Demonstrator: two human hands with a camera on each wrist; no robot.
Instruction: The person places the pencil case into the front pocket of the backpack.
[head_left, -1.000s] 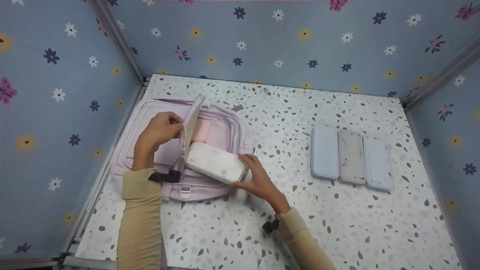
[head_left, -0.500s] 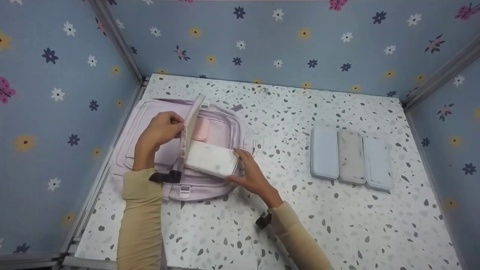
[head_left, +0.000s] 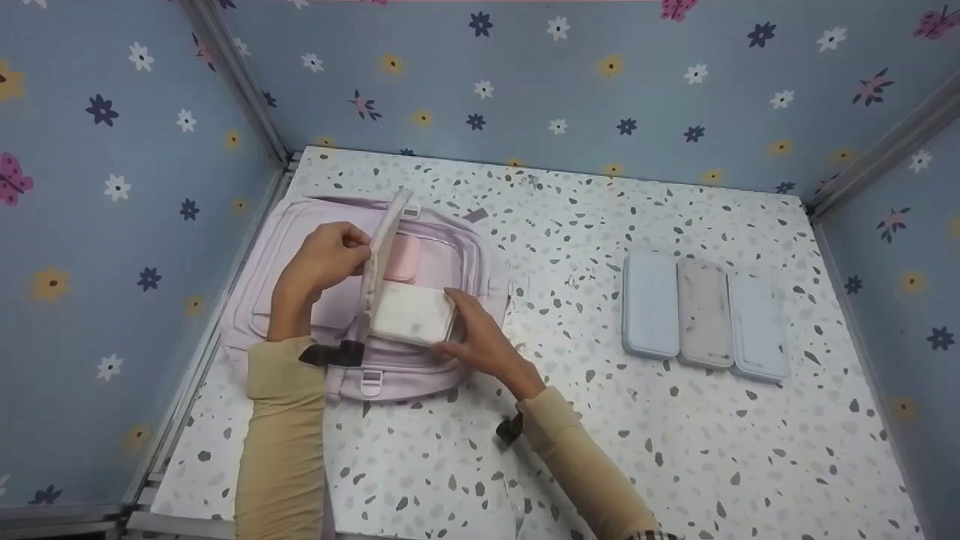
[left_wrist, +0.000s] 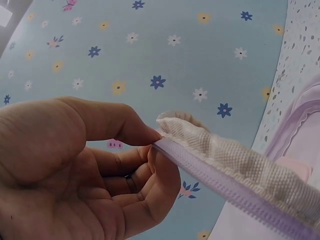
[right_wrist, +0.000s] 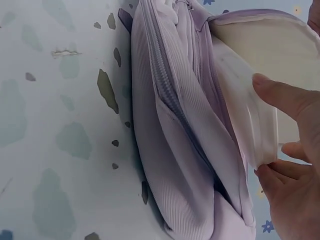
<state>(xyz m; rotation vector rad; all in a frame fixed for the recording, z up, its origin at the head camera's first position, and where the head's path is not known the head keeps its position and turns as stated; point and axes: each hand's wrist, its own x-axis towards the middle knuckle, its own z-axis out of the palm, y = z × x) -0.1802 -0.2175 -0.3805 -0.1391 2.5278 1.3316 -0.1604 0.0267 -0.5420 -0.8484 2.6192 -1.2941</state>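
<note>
A lilac backpack [head_left: 330,300] lies on the table with its zipped front flap [head_left: 381,251] raised. My left hand [head_left: 330,259] pinches the flap's edge; the left wrist view shows thumb and fingers on the lilac zipper tape [left_wrist: 200,172]. My right hand [head_left: 484,337] grips the outer end of a white box-shaped case [head_left: 412,313], thumb on one side and fingertips on the other. The case's far end sits inside the opening, hidden behind the flap. Beyond it, a pink case [head_left: 403,259] lies within the backpack.
On the right of the speckled table [head_left: 570,450], a pale blue case [head_left: 650,304], a grey case [head_left: 703,313] and another light blue case [head_left: 757,326] stand side by side. Flower-patterned walls [head_left: 555,75] enclose the table at the back and sides.
My right hand has moved left with the white case, sliding it deeper under the flap, so less of it shows. The left hand and flap have stayed in place.
</note>
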